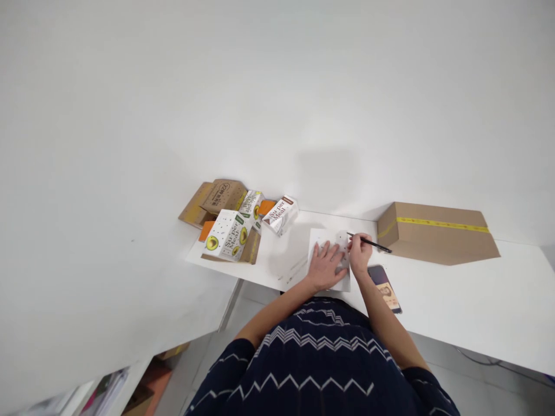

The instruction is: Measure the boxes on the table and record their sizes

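Near the front edge of the white desk (455, 294), my left hand (326, 267) is lying flat on a white sheet (318, 236), fingers spread and gripping nothing. My right hand (359, 255) is pinching a black pen (375, 245) at the sheet's right edge (whether its tip is touching the surface, I can't quite tell). A phone (385, 288) is lying just beside my right wrist, and a taped cardboard box (437, 240) is standing farther right.

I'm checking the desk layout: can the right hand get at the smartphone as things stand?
Probably yes: the smartphone lies close beside the right forearm with nothing seen lying on it, though the right hand holds a black pen.
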Action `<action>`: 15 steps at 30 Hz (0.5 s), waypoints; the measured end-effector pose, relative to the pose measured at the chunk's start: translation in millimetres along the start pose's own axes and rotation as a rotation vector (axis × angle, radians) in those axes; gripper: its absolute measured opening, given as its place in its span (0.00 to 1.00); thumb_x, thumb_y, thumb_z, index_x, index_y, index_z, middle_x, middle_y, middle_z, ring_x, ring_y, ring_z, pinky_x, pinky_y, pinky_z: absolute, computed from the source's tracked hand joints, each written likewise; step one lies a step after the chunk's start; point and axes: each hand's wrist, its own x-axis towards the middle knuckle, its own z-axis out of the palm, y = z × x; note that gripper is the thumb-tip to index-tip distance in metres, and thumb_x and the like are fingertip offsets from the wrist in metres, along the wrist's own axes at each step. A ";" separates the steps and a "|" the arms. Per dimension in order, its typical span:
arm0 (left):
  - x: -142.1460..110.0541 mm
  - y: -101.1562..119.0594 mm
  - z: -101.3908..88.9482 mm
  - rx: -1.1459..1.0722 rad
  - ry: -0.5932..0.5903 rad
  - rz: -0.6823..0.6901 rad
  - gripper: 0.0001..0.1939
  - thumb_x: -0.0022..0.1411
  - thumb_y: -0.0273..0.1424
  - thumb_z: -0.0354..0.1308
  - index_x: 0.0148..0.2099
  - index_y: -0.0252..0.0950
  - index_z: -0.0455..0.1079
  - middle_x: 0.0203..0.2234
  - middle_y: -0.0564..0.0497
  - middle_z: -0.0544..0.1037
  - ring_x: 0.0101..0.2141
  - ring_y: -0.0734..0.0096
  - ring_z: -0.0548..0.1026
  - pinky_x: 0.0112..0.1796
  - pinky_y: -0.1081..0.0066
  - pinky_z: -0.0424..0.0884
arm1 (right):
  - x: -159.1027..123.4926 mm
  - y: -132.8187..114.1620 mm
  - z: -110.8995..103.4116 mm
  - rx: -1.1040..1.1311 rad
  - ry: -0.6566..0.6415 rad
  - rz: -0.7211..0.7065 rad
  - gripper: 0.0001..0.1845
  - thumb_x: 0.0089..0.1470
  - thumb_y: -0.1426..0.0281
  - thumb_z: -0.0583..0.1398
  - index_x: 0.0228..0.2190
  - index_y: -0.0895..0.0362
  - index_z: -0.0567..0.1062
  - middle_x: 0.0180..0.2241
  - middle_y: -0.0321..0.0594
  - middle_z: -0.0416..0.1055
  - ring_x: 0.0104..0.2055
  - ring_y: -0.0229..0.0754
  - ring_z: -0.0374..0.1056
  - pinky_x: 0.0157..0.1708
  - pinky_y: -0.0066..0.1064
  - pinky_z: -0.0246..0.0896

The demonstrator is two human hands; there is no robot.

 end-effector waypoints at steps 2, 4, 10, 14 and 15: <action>-0.4 -0.2 -0.5 -0.007 -0.003 -0.003 0.27 0.63 0.48 0.45 0.60 0.43 0.61 0.62 0.50 0.60 0.63 0.54 0.50 0.61 0.47 0.44 | 6.2 6.3 -10.8 -0.005 0.054 0.037 0.10 0.54 0.60 0.51 0.32 0.54 0.64 0.18 0.30 0.63 0.19 0.36 0.61 0.24 0.28 0.58; -0.6 -0.7 -0.2 -0.011 -0.008 -0.003 0.27 0.64 0.48 0.44 0.61 0.43 0.60 0.62 0.50 0.59 0.63 0.54 0.49 0.61 0.46 0.43 | 14.1 16.8 -23.8 -0.136 0.018 0.085 0.10 0.55 0.61 0.51 0.31 0.55 0.65 0.17 0.32 0.65 0.19 0.37 0.62 0.24 0.29 0.58; 0.0 -1.6 3.0 -0.011 -0.004 -0.002 0.28 0.64 0.48 0.44 0.61 0.42 0.60 0.62 0.50 0.59 0.64 0.54 0.49 0.61 0.46 0.43 | 21.0 65.8 -47.7 -0.894 -0.456 0.182 0.08 0.50 0.65 0.59 0.26 0.57 0.70 0.25 0.44 0.73 0.31 0.45 0.71 0.29 0.31 0.59; 0.3 -1.4 4.1 0.009 0.015 0.002 0.27 0.64 0.48 0.44 0.61 0.43 0.60 0.62 0.51 0.59 0.63 0.54 0.50 0.60 0.46 0.46 | 12.0 86.7 -47.0 -1.074 -0.592 0.224 0.09 0.48 0.65 0.61 0.28 0.59 0.72 0.31 0.51 0.75 0.36 0.49 0.72 0.30 0.31 0.59; 0.2 -1.3 3.9 0.014 0.016 0.001 0.27 0.64 0.48 0.44 0.61 0.43 0.60 0.62 0.51 0.59 0.63 0.54 0.50 0.60 0.46 0.46 | 10.2 88.9 -46.6 -1.080 -0.594 0.236 0.09 0.48 0.65 0.61 0.29 0.60 0.72 0.31 0.52 0.75 0.37 0.50 0.72 0.30 0.31 0.59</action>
